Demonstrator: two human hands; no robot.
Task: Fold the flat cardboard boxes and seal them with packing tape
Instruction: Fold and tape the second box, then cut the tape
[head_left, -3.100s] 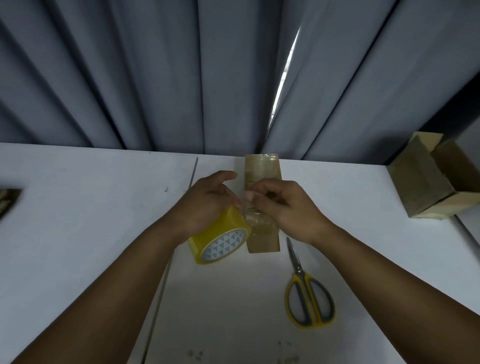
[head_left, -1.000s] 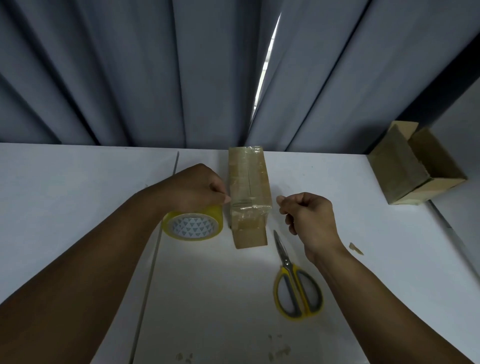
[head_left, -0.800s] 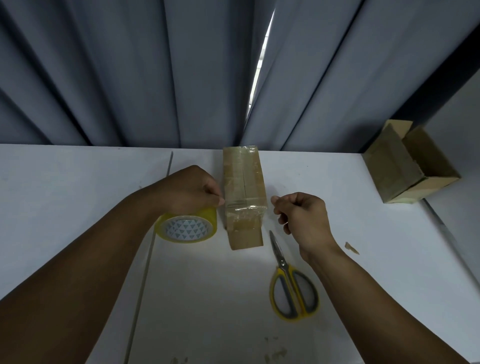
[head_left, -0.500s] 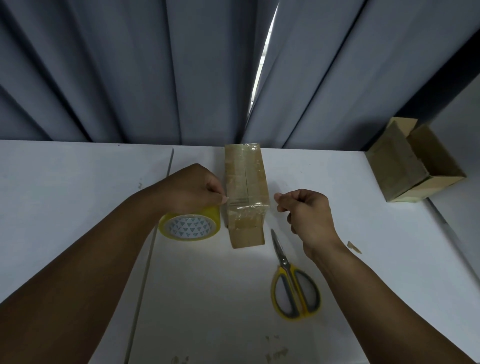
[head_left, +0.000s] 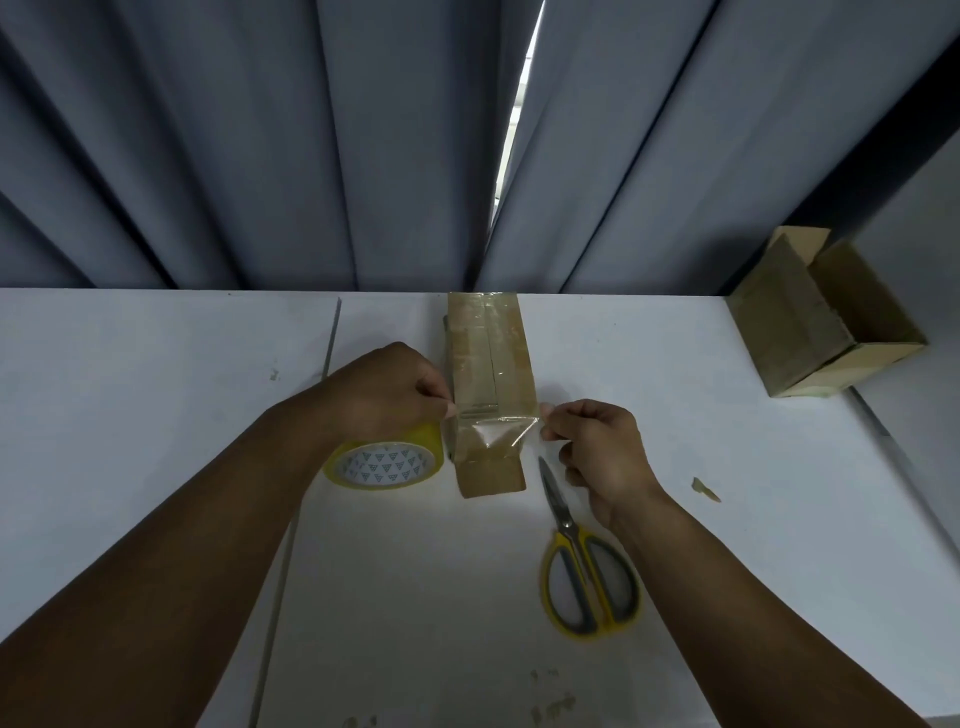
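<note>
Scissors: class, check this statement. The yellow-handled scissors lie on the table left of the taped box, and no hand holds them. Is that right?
No. The head view shows the scissors lying on the table right of the taped box, not left. No hand holds them.

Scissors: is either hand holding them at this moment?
No, the scissors lie on the table while the left hand and right hand pinch a tape strip stretched over the box.
</note>
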